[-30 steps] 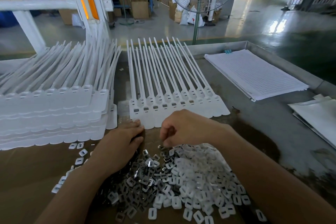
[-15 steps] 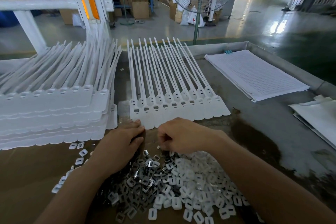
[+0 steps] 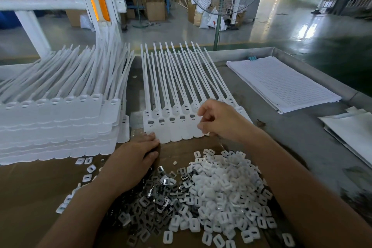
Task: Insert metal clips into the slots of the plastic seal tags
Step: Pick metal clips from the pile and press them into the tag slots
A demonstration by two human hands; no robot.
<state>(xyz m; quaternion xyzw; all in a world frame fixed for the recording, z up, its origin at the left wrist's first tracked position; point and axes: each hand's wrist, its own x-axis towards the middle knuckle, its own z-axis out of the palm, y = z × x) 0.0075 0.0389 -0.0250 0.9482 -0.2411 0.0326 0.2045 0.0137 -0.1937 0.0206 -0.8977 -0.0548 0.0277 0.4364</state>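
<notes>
at the seal tags' [image 3: 175, 129] near edge left hand [image 3: 134, 159] rests flat; right hand [image 3: 219, 121] curls above, grip contents unclear

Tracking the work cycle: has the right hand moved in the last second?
Yes. The right hand left the clip pile and went forward, and is now over the right end of the tag row.

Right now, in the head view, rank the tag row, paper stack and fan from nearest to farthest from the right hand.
1. Tag row: directly under the right hand.
2. Paper stack: on the table, off to the right.
3. Fan: on the floor beyond the table.
</notes>
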